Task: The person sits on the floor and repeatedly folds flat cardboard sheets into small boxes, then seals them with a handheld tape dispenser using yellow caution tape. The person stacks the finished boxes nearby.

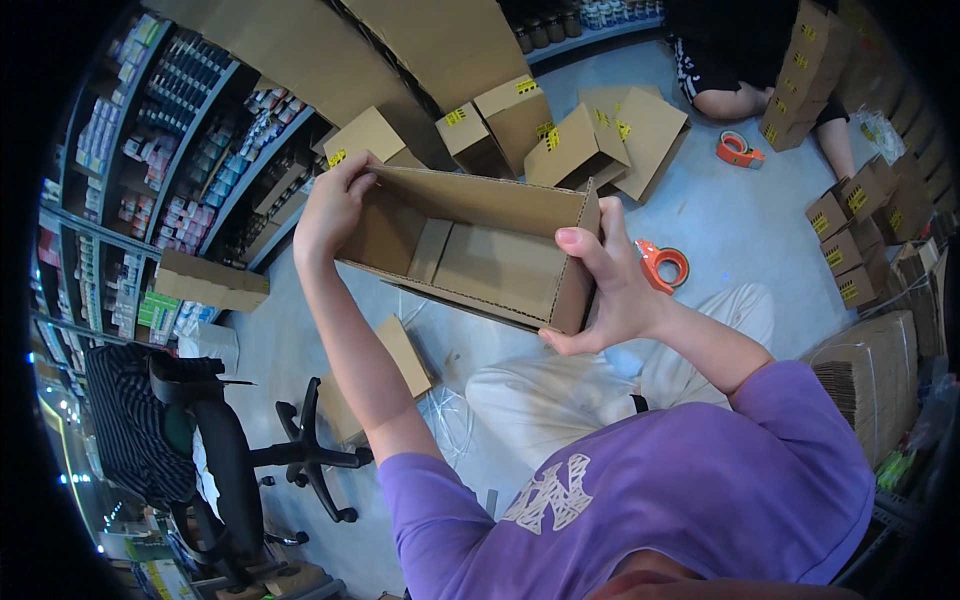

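Head view, looking down past a purple shirt and pale trousers: a person sits on the grey floor and holds an open cardboard box up in front of the chest, well clear of the floor, its open side turned toward the camera so the inner flaps on its bottom show. Left hand grips the far left end wall, fingers curled over the top edge, thumb on the outside. Right hand clamps the right end wall, thumb hooked over the rim, the other fingers behind the panel and mostly hidden. Both hands are closed on the box, one at each end. Judgement on handling: corrugated board, empty, so light; stiff along the creased edges but the long walls would bow if squeezed mid-span, and an untaped bottom could splay. Best hold looks to be where the hands already are, at the short ends near the corners, where the folds give strength. Surface is dry and matte, unlikely to slip. Around: an orange tape dispenser on the floor just beside the right hand, a second one farther off near another seated person's leg; assembled small boxes beyond; flat cardboard stacks at right; stocked shelves and an office chair at left.
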Demonstrator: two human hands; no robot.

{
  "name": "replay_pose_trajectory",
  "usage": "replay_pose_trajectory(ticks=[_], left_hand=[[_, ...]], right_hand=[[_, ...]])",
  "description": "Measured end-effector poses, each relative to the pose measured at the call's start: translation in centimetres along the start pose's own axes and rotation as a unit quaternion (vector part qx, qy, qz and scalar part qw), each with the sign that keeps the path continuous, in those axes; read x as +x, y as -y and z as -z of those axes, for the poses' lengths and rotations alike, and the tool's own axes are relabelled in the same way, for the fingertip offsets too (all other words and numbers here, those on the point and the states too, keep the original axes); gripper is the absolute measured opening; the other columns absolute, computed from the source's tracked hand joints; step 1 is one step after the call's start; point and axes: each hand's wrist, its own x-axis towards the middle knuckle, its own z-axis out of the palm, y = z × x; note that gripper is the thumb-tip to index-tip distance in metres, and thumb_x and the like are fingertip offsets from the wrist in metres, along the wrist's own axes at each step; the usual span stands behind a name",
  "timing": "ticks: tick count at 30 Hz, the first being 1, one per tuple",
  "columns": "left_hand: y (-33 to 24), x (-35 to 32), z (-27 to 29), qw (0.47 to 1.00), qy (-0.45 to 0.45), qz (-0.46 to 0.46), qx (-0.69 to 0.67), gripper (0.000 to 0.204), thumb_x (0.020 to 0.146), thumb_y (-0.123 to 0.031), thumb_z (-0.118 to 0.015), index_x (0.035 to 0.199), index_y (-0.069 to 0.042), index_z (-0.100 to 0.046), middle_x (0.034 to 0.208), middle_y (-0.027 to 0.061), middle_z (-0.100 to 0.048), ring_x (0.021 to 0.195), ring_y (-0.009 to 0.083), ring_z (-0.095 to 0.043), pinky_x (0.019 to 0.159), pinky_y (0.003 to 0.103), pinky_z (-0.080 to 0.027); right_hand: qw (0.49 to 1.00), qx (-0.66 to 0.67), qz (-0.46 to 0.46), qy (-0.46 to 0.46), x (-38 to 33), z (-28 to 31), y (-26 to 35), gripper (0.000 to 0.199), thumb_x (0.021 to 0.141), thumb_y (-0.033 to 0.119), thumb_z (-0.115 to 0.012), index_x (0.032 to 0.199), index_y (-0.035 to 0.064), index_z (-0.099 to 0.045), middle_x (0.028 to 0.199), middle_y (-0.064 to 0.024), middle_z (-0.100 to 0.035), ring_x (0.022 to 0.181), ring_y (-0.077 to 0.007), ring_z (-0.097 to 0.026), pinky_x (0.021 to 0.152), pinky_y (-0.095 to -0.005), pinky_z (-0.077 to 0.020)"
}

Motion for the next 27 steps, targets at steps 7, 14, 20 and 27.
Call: replay_pose_trajectory(ticks=[7, 14, 20, 27], left_hand=[[0.4, -0.4, -0.4, 1.0, 0.016, 0.005, 0.009, 0.01, 0.092, -0.007, -0.054, 0.101, -0.002, -0.055, 0.09, 0.0188, -0.062, 0.082, 0.0311, -0.056, 0.079, 0.035, -0.045], [1.0, -0.9, -0.4, 1.0, 0.017, 0.023, 0.008, 0.006, 0.095, -0.007, -0.05, 0.099, -0.002, -0.052, 0.085, 0.0176, -0.058, 0.078, 0.0276, -0.05, 0.08, 0.034, -0.045], [0.9, -0.1, -0.7, 1.0, 0.012, 0.015, -0.019, 0.007, 0.097, -0.005, -0.048, 0.1, -0.002, -0.053, 0.084, 0.0156, -0.057, 0.08, 0.0203, -0.051, 0.08, 0.031, -0.044], [1.0, -0.9, -0.6, 0.999, -0.006, 0.017, -0.04, 0.012, 0.094, -0.005, -0.049, 0.101, -0.005, -0.058, 0.09, 0.0188, -0.065, 0.087, 0.0318, -0.061, 0.081, 0.038, -0.047]], right_hand=[[1.0, -0.013, -0.011, -0.011, -1.0, -0.3, -0.2, 0.09, 0.053, 0.034, -0.082, 0.133, 0.0258, -0.042, 0.125, -0.0152, -0.042, 0.104, -0.033, -0.038, 0.084, -0.0425, -0.0353], [0.989, 0.148, 0.008, 0.001, -1.9, 1.5, -5.0, 0.1, 0.064, 0.036, -0.082, 0.148, 0.0272, -0.028, 0.13, -0.0157, -0.041, 0.119, -0.0392, -0.038, 0.096, -0.0468, -0.0355], [0.876, -0.458, -0.055, 0.144, -3.3, 4.5, -29.5, 0.083, 0.083, 0.017, -0.063, 0.152, 0.0351, -0.02, 0.151, -0.0136, -0.031, 0.14, -0.0319, -0.03, 0.11, -0.0545, -0.0278], [0.764, -0.417, 0.196, 0.453, -1.2, 5.5, -42.8, 0.069, 0.089, 0.019, -0.054, 0.147, 0.04, -0.025, 0.156, -0.0028, -0.028, 0.146, -0.0206, -0.02, 0.117, -0.0575, -0.0136]])
